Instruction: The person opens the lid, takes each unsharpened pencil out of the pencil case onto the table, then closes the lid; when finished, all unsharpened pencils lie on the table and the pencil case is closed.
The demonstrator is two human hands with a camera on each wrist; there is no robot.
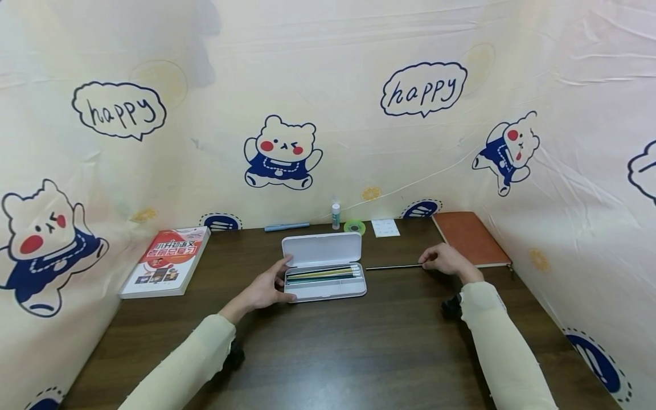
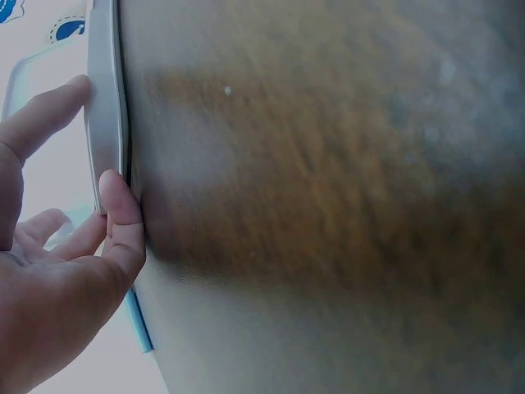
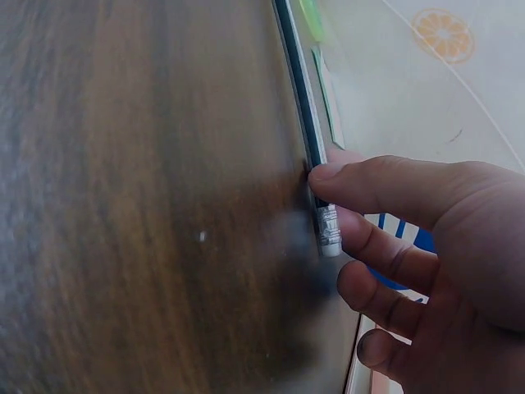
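A white pencil case (image 1: 328, 292) lies on the table with its lid (image 1: 322, 249) tipped back. Several pencils (image 1: 323, 274) rest inside it. My left hand (image 1: 262, 289) holds the case's left end, thumb at the front corner and fingers at the side and back. The left wrist view shows those fingers against the case's edge (image 2: 105, 107). To the right of the case, my right hand (image 1: 445, 259) pinches a dark pencil (image 1: 393, 267) near its end between thumb and fingers. A metal band and white eraser (image 3: 330, 238) stick out past the grip.
A thick book (image 1: 166, 262) lies at the left and a brown notebook (image 1: 474, 238) at the right. Along the back are a blue pen (image 1: 287, 226), a glue stick (image 1: 335, 216), a green tape roll (image 1: 355, 227) and a pale paper pad (image 1: 385, 228). Printed cloth hangs behind.
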